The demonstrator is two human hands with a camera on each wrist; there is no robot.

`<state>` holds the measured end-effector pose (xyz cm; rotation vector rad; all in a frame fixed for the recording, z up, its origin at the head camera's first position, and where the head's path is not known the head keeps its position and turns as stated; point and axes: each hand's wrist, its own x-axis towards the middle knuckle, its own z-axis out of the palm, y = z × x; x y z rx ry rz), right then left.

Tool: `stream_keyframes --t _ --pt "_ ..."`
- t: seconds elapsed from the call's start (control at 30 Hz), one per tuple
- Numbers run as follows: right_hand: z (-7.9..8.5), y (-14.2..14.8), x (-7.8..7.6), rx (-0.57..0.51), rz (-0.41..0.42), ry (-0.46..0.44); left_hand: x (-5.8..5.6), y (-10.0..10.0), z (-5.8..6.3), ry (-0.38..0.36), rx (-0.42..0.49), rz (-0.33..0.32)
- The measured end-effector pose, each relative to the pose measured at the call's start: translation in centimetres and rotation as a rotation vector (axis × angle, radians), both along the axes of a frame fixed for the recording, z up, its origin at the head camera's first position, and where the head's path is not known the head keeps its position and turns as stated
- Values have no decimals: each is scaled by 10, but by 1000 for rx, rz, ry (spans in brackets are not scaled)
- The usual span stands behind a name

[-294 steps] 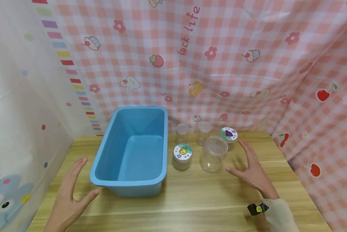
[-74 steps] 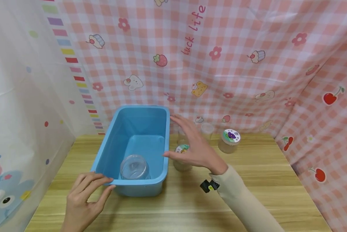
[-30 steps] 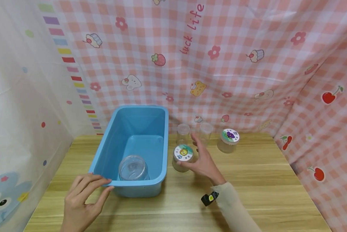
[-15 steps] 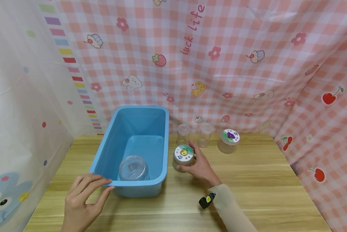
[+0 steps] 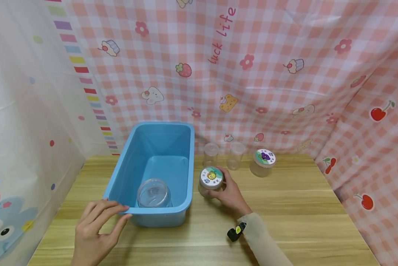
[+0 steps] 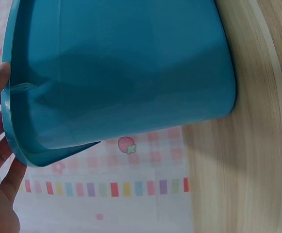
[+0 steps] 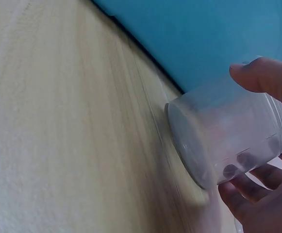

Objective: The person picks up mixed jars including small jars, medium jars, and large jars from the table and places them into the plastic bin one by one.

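Note:
My right hand [image 5: 232, 194] grips a clear plastic jar [image 7: 228, 131] by its sides; its lid [image 5: 211, 176] bears a yellow sunflower on white and green. In the right wrist view the thumb lies on one side of the jar and the fingers on the other, with its base close over the tabletop. My left hand [image 5: 94, 229] pinches the near left corner of the blue plastic tub's rim [image 6: 8, 107], thumb outside and below. Inside the blue tub [image 5: 182, 209], at its near end, a lidless clear jar [image 5: 153, 195] stands upright.
Two small clear containers [image 5: 210, 153] stand behind the gripped jar, against the checked cloth [image 5: 268, 92]. To their right is a clear jar with a purple-flower lid [image 5: 264, 158]. Cloth hangs around the wooden table [image 5: 285, 210] at back and sides.
The lidless jar went from the table into the tub. My left hand came onto the tub's rim. My right hand moved from over the tub's right edge to the sunflower jar and closed round it.

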<state>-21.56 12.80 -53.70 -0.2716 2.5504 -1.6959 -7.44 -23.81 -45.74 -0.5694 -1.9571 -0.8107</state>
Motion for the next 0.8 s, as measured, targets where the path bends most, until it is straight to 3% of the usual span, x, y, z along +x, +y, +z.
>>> stream_keyframes --t 0.8 --pt "10 4 2 14 -7 24 4 -2 -3 -56 -17 35"
